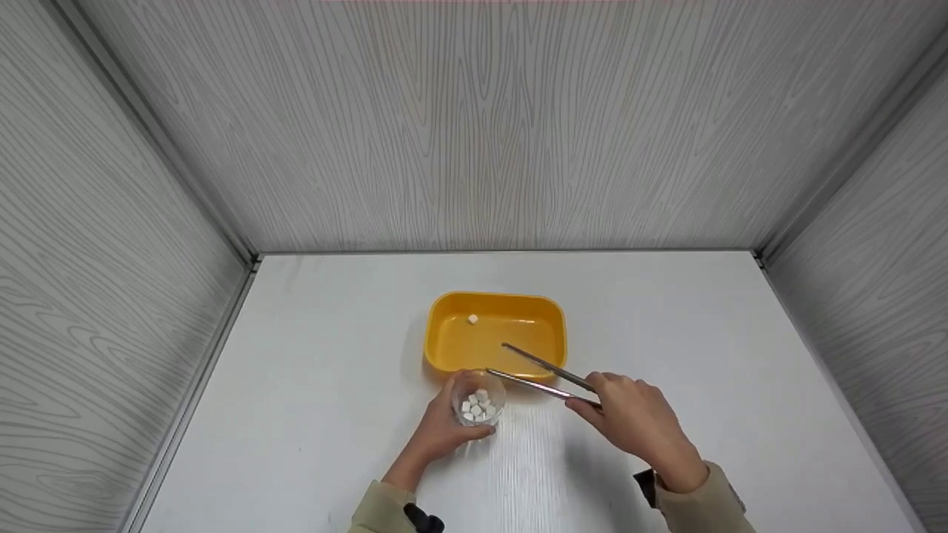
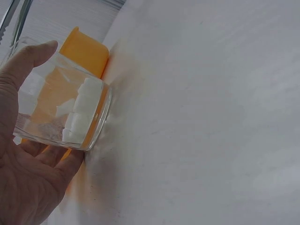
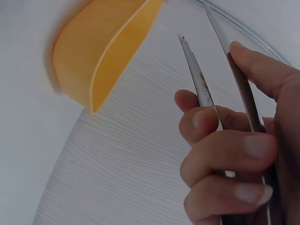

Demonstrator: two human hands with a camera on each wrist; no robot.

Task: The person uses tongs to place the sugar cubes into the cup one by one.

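Note:
My left hand grips a clear glass cup with several white cubes at its bottom. Fingers and thumb lie on opposite sides of the glass. Curled around metal tongs, my right hand keeps the two arms spread, with nothing between their tips. One tip is over the near part of a yellow tray, the other beside the cup's rim. A single white cube lies inside the tray near its far left. In the right wrist view, the fingers wrap the tongs.
A white tabletop lies under everything. Grey wood-grain panels stand at the back and on both sides. The yellow tray stands just beyond the cup, its walls raised.

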